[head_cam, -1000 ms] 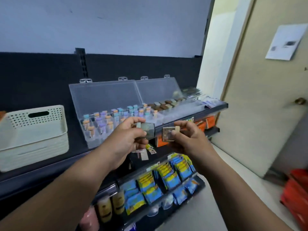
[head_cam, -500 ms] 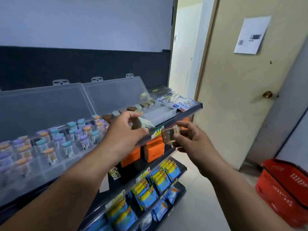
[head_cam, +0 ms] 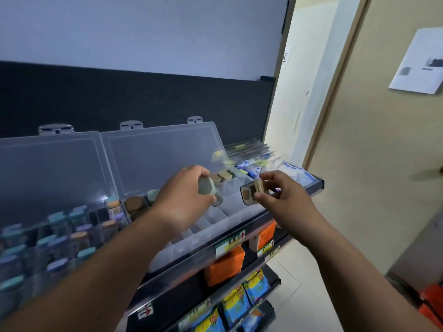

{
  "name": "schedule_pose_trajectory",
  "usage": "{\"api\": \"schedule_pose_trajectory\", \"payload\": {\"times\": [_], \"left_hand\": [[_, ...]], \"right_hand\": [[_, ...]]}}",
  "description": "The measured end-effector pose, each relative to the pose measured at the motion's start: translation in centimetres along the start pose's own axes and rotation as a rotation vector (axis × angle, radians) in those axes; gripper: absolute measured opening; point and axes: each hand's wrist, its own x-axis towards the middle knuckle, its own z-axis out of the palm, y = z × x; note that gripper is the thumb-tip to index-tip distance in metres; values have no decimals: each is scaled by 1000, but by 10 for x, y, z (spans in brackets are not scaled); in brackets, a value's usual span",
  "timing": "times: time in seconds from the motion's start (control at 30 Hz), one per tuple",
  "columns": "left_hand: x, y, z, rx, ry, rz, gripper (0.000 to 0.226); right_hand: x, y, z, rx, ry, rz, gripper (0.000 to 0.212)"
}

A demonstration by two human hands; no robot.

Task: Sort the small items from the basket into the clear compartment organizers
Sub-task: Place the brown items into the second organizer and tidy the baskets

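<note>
My left hand [head_cam: 183, 195] grips a small jar with a grey-green lid [head_cam: 208, 189] over the right clear organizer [head_cam: 230, 218], whose lid stands open. My right hand [head_cam: 279, 197] pinches a small clear jar with a tan lid [head_cam: 251, 191] just to the right, above the organizer's front right part. Brown, tan and green-lidded jars [head_cam: 224, 176] fill its back row; the front compartments look bare. The left clear organizer [head_cam: 60, 233] holds several jars with teal, purple and orange lids. The basket is out of view.
Both organizers sit on the top shelf [head_cam: 316, 182] of a black rack. Blue packets [head_cam: 296, 173] lie at the shelf's right end. Orange boxes [head_cam: 224, 265] and blue-yellow packets [head_cam: 242, 298] fill the shelves below. A beige door [head_cam: 383, 164] and a red basket [head_cam: 431, 298] are to the right.
The view has swung right and closer; the white basket left the frame. Both hands, still holding their jars, rose from in front of the shelf to over the right organizer.
</note>
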Motion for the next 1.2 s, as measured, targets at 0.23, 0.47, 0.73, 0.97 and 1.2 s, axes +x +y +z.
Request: {"api": "schedule_pose_trajectory", "payload": {"times": [0.23,0.47,0.73,0.97,1.2], "left_hand": [[45,3,29,154,50,-109,42],[69,6,52,347,38,-203,27],[79,-2,69,519,-24,-306,43],[71,-5,70,620,1,-329,36],[3,-8,26,667,264,-329,60]], "right_hand": [[88,17,15,-144,-170,-169,41],[140,37,39,-277,-412,-332,27],[163,48,52,-357,-651,-441,32],[163,37,50,-449,-693,-493,36],[125,-6,58,-483,-592,-703,49]]}}
